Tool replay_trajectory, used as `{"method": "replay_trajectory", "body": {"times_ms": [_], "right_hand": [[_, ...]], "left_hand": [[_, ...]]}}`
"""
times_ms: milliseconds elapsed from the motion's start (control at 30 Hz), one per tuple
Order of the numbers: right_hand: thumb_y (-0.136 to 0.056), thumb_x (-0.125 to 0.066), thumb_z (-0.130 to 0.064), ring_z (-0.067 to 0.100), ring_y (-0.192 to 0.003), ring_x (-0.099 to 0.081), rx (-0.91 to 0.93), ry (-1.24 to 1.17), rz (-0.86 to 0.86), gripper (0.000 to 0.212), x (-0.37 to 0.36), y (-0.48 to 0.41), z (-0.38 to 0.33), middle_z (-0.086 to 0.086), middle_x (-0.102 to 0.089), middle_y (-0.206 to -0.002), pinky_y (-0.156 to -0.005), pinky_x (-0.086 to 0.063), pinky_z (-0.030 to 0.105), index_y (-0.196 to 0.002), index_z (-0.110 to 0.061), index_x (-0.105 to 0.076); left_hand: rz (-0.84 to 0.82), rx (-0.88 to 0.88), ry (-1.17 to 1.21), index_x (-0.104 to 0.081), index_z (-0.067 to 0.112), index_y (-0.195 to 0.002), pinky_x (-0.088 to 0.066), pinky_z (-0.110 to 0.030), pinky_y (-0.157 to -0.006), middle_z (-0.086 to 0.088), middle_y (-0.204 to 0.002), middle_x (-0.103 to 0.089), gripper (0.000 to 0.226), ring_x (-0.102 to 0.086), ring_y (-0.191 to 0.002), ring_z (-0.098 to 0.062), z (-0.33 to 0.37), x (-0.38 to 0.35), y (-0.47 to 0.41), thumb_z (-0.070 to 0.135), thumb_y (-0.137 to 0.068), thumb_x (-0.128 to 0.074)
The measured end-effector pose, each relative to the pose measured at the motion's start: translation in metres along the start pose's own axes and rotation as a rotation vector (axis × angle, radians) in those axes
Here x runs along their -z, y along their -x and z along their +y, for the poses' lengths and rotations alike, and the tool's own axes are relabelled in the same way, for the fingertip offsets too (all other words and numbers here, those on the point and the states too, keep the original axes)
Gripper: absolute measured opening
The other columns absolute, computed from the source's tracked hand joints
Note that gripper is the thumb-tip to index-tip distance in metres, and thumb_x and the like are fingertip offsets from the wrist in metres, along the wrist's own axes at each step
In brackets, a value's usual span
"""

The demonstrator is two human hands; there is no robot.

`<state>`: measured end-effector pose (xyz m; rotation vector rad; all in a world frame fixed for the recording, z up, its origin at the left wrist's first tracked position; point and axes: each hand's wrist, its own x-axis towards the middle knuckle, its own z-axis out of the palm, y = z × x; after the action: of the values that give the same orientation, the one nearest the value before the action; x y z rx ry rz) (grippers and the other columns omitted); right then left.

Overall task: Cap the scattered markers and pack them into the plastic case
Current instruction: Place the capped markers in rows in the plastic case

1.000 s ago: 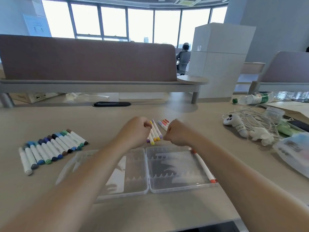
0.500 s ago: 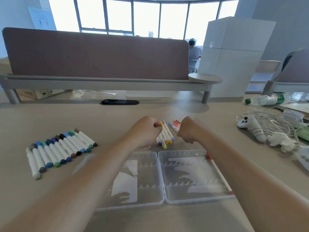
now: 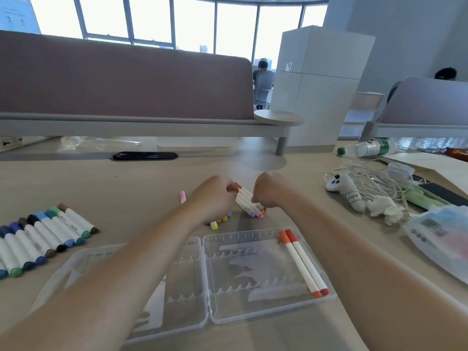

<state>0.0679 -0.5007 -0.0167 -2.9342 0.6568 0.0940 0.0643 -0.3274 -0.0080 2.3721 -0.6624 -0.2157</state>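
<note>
Head view: at the middle of the frame both your hands meet on a small bundle of markers held just above the desk. Your left hand has its fingers curled round the upper ends and your right hand pinches the lower ends, so both are gripping. Below them the plastic case lies open and flat, with 2 markers seated along the right edge of its right half. A few loose markers lie under your left wrist, a pink one sits apart just left of that hand, and a long row of markers waits at the left edge

The bundle is only pinched at its ends, so a slack grip could let it fan out and roll. Your forearms cross low over the case and could nudge it. Whether every cap is fully seated I cannot tell
</note>
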Motion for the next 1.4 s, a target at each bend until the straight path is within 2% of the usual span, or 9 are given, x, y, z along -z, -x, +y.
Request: {"method": "replay_trajectory", "body": {"times_ms": [167,300,533,800,900,967,1200,1333,1400], "right_hand": [[-0.09,-0.067,-0.021,0.016,-0.064,-0.056,0.021,0.01,0.013,0.015,-0.002,0.001,-0.009,0.005,-0.061,-0.08,-0.054,-0.044,0.024,-0.081,-0.01,-0.061],[-0.091,-0.063,-0.028,0.024,-0.074,-0.066,0.103,-0.077,0.058,0.02,-0.006,0.008,-0.034,0.006,-0.064,-0.077,-0.067,-0.055,0.03,-0.084,-0.01,-0.064],[-0.095,-0.061,-0.039,0.023,-0.076,-0.06,0.259,-0.047,-0.095,0.038,-0.006,0.028,-0.103,0.004,-0.056,-0.076,-0.067,-0.049,0.028,-0.072,-0.01,-0.053],[-0.09,-0.06,-0.042,0.027,-0.111,-0.059,0.263,0.189,-0.214,0.031,-0.034,0.024,-0.138,-0.007,-0.047,-0.073,-0.113,-0.027,0.05,-0.066,-0.022,-0.053],[-0.09,-0.063,-0.03,0.014,-0.067,-0.056,0.285,-0.01,-0.128,0.013,-0.029,0.037,-0.135,-0.003,-0.059,-0.077,-0.096,-0.049,0.037,-0.087,-0.018,-0.069],[-0.088,-0.065,-0.024,0.018,-0.07,-0.066,0.264,-0.071,-0.145,0.016,-0.011,0.051,-0.126,0.003,-0.067,-0.076,-0.085,-0.055,0.032,-0.081,-0.011,-0.071],[-0.08,-0.058,-0.012,0.02,-0.044,-0.042,0.17,-0.209,-0.256,0.023,0.043,0.124,-0.033,0.009,-0.052,-0.054,-0.045,-0.033,0.019,-0.059,-0.007,-0.064],[-0.074,-0.058,-0.017,0.019,-0.042,-0.032,0.088,-0.147,-0.389,0.015,0.048,0.153,0.015,0.006,-0.043,-0.051,-0.046,-0.026,0.021,-0.061,-0.012,-0.063],[-0.078,-0.058,-0.018,0.018,-0.041,-0.03,0.066,-0.114,-0.427,0.022,0.046,0.161,0.032,0.004,-0.042,-0.049,-0.046,-0.026,0.022,-0.057,-0.013,-0.06]], "left_hand": [[0.031,0.006,0.027,-0.067,0.034,-0.099,-0.048,-0.055,-0.095,0.009,-0.085,-0.071,0.026,-0.062,-0.071,-0.015,-0.003,0.0,-0.001,0.026,-0.096,-0.042],[0.097,0.01,0.03,-0.07,0.018,-0.109,-0.042,-0.023,-0.063,-0.003,-0.1,-0.068,0.028,-0.061,-0.085,-0.017,-0.012,0.014,-0.001,0.013,-0.096,-0.045],[0.203,0.161,0.032,-0.066,0.01,-0.107,-0.048,-0.032,-0.082,-0.011,-0.111,-0.067,0.026,-0.061,-0.102,-0.027,-0.04,0.046,0.011,0.003,-0.09,-0.047],[0.221,0.195,0.057,-0.059,0.012,-0.104,-0.05,-0.037,-0.081,-0.01,-0.108,-0.063,0.021,-0.059,-0.101,-0.028,-0.054,0.057,0.027,0.006,-0.086,-0.051],[0.24,0.172,0.035,-0.057,0.017,-0.091,-0.047,-0.033,-0.076,-0.005,-0.1,-0.061,0.016,-0.058,-0.095,-0.026,-0.054,0.058,0.033,0.004,-0.087,-0.05],[0.265,0.163,0.008,-0.058,0.018,-0.094,-0.049,-0.036,-0.079,-0.003,-0.1,-0.059,0.017,-0.058,-0.094,-0.025,-0.051,0.057,0.036,0.007,-0.09,-0.046],[0.132,-0.031,0.055,-0.067,0.024,-0.109,-0.045,-0.025,-0.06,0.001,-0.089,-0.066,0.031,-0.058,-0.068,-0.014,-0.006,0.024,0.055,0.01,-0.09,-0.048],[0.024,-0.178,-0.036,-0.074,0.033,-0.105,-0.035,-0.031,-0.098,0.014,-0.078,-0.06,0.029,-0.053,-0.085,-0.011,0.027,-0.011,0.07,0.02,-0.094,-0.05],[-0.031,-0.214,-0.054,-0.074,0.029,-0.108,-0.039,-0.014,-0.074,0.015,-0.073,-0.057,0.027,-0.052,-0.078,-0.006,0.038,-0.025,0.075,0.02,-0.095,-0.052]]}}
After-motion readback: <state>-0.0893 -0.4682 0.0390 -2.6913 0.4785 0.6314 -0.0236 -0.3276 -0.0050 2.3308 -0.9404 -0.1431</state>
